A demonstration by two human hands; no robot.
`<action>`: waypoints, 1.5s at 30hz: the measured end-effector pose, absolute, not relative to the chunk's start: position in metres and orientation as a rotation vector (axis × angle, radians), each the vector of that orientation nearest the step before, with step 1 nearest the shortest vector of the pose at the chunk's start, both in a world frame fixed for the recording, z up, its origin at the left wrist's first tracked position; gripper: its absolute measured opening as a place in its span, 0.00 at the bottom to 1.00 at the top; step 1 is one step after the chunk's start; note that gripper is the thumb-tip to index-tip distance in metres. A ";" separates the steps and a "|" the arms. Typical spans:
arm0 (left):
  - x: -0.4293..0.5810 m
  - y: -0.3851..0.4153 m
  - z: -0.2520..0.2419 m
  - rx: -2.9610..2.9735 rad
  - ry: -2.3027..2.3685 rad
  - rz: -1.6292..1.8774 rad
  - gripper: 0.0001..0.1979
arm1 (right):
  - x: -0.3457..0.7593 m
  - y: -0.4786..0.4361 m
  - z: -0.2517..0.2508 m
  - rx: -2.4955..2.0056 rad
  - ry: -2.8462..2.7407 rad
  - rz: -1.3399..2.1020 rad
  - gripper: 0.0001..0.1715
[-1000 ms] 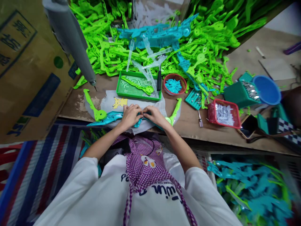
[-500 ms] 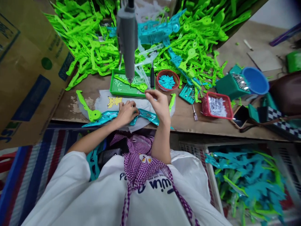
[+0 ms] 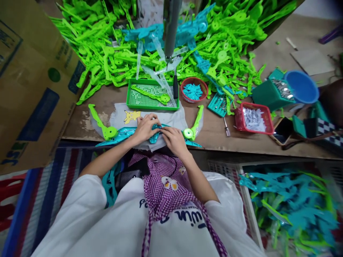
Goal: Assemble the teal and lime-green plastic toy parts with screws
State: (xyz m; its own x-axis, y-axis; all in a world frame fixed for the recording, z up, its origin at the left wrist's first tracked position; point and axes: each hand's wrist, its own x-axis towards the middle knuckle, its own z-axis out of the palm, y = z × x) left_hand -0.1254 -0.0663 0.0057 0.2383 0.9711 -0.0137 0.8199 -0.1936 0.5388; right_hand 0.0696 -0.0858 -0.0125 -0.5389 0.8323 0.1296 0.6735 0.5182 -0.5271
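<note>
In the head view, the left hand (image 3: pixel 146 126) and right hand (image 3: pixel 173 139) meet fingertip to fingertip, both closed on the middle of a long teal plastic blade-shaped part (image 3: pixel 120 134), whose ends stick out beyond each hand, flat on a white cloth (image 3: pixel 118 115).

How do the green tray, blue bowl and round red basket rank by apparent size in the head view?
1. green tray
2. blue bowl and round red basket: nearly alike, not ranked.
</note>
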 end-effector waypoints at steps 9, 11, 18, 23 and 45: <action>-0.139 -0.067 0.009 2.231 1.445 0.385 0.10 | 0.064 -0.083 -0.007 -1.317 -2.511 0.541 0.24; -0.138 -0.069 0.011 2.267 1.466 0.372 0.11 | 0.066 -0.082 -0.010 -1.276 -2.483 0.571 0.25; -0.136 -0.072 0.013 2.528 1.350 0.199 0.19 | 0.078 -0.072 -0.020 -1.072 -2.373 0.733 0.25; -0.140 -0.073 0.023 2.502 1.306 0.159 0.23 | 0.079 -0.071 -0.019 -1.028 -2.322 0.824 0.23; -0.121 -0.119 0.000 2.326 1.629 0.152 0.41 | 0.117 -0.097 -0.013 -1.264 -2.414 0.396 0.21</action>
State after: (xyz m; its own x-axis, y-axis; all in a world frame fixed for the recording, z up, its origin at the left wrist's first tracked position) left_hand -0.1213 -0.1190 -0.0002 0.3529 0.9320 -0.0823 0.9006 -0.3145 0.3001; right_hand 0.1170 -0.0969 -0.0129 -0.5198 0.8294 0.2046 0.7205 0.5544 -0.4167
